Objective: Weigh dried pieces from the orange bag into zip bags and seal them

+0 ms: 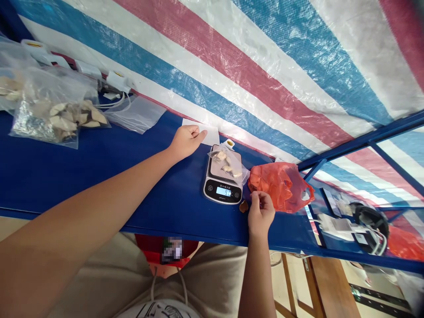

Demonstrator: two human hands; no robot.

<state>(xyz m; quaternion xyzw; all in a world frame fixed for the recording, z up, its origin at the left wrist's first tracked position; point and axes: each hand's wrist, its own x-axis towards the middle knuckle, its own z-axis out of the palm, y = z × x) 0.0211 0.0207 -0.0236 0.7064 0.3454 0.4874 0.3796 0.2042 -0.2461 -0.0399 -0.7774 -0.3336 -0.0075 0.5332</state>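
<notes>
A digital kitchen scale with a lit display stands on the blue table. On its plate lies a clear zip bag with several pale dried slices inside. Left of the scale, my left hand is closed in a loose fist over a white sheet of paper; nothing shows in it. My right hand, right of the scale, has its fingers curled together in front of an orange plastic bag; anything in them is hidden. A small brown slice lies on the table beside this hand.
Filled clear bags lie at the left, near flat clear bags and white devices with cables. A striped tarp rises behind the blue table. Right of a blue metal frame are white electronics and a wooden stool.
</notes>
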